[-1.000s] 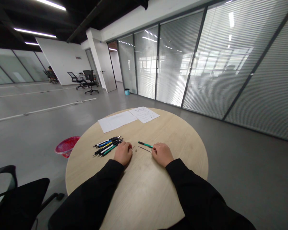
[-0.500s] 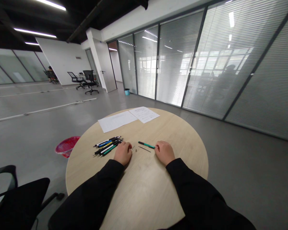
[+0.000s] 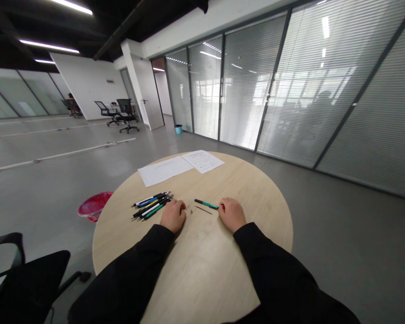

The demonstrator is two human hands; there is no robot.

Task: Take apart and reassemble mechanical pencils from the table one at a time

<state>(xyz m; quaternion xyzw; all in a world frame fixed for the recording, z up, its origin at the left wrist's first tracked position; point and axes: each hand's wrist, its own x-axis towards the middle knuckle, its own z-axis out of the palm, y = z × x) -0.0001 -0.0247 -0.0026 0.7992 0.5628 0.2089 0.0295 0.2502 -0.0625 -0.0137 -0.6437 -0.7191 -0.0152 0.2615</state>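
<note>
My left hand (image 3: 173, 216) rests on the round table with its fingers curled closed; anything inside them is hidden. At its fingertips lies a thin, small piece (image 3: 187, 208), with a small cone-shaped tip (image 3: 191, 212) just to the right. My right hand (image 3: 232, 215) is also curled closed on the table, and its grip is hidden. Against its fingers ends a green and black pen barrel (image 3: 205, 204), lying flat. Between the hands lies a thin dark pen refill (image 3: 203, 210). Several pens (image 3: 151, 206) are bunched left of my left hand.
Two sheets, one blank-looking paper (image 3: 165, 171) and one printed paper (image 3: 203, 161), lie at the far side of the wooden table (image 3: 253, 180). A red basket (image 3: 93, 206) stands on the floor at left, with a black chair (image 3: 30, 283) nearer me.
</note>
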